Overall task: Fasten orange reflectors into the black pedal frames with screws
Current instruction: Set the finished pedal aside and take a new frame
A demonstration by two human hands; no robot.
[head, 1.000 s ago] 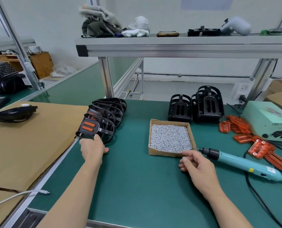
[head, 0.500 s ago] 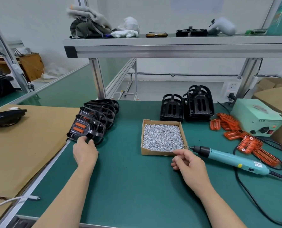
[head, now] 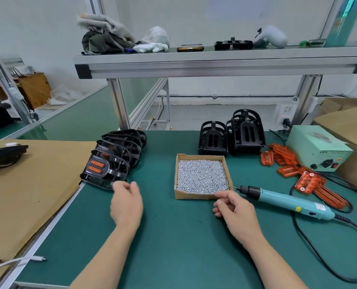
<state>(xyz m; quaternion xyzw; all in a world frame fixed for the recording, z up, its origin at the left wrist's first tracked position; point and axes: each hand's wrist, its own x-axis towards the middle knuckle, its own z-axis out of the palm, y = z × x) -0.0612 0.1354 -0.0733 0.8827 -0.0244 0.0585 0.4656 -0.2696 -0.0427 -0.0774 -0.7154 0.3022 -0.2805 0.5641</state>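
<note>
A row of black pedals point(head: 119, 155) leans at the mat's left edge; the front one shows two orange reflectors point(head: 94, 166). My left hand point(head: 126, 202) hovers just right of that front pedal, fingers loosely curled, holding nothing. Empty black pedal frames point(head: 247, 132) stand stacked at the back. Loose orange reflectors point(head: 309, 181) lie at the right. A cardboard box point(head: 194, 196) holds several small screws. My right hand point(head: 233, 209) rests at the box's front right corner, thumb and forefinger pressed together; no screw shows between them. The teal electric screwdriver point(head: 285, 200) lies beside it.
A pale green power unit point(head: 317, 149) sits at the back right, its black cable point(head: 310, 249) looping across the mat. A brown cardboard sheet point(head: 27, 184) covers the left bench. An aluminium shelf point(head: 215, 63) spans overhead on posts.
My left hand has let go of the front pedal and drawn back to the right. The right hand stays at the box corner. The view has shifted slightly.
</note>
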